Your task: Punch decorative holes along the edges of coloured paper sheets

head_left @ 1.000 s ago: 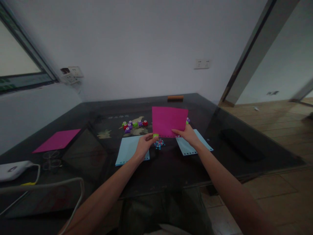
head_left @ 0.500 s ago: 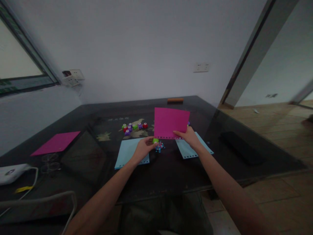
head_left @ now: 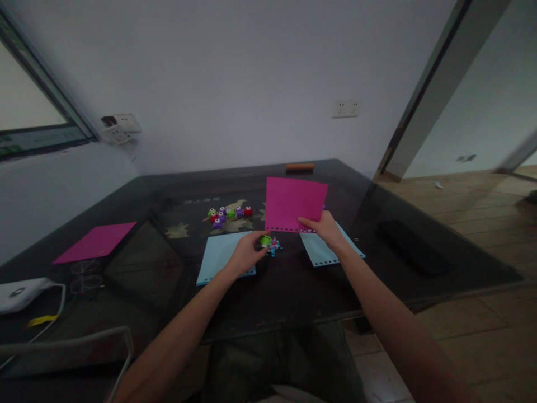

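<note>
My right hand (head_left: 325, 226) pinches a pink sheet (head_left: 296, 204) by its lower right part, holding it raised with its row of punched holes at the bottom. The fingers of my left hand (head_left: 248, 252) curve round a small green toy (head_left: 265, 240), index finger above and thumb below. Close beside it on the table is a small blue and red spiky piece (head_left: 274, 247). A light blue sheet (head_left: 222, 252) lies partly under my left hand. Another light blue sheet (head_left: 323, 249) lies under my right wrist. Something purple is mostly hidden behind the pink sheet.
Several eyeball-like toys (head_left: 229, 214) in green, red and purple sit farther back on the dark table (head_left: 293, 299). At left lie a second pink sheet (head_left: 95, 242), glasses (head_left: 86, 277) and a white device (head_left: 23, 295) with a cable. A black case (head_left: 411, 246) lies at right.
My left thumb and index finger show farther apart, and more of the green toy is visible. The pink sheet stays raised in my right hand. The whole view has shifted slightly.
</note>
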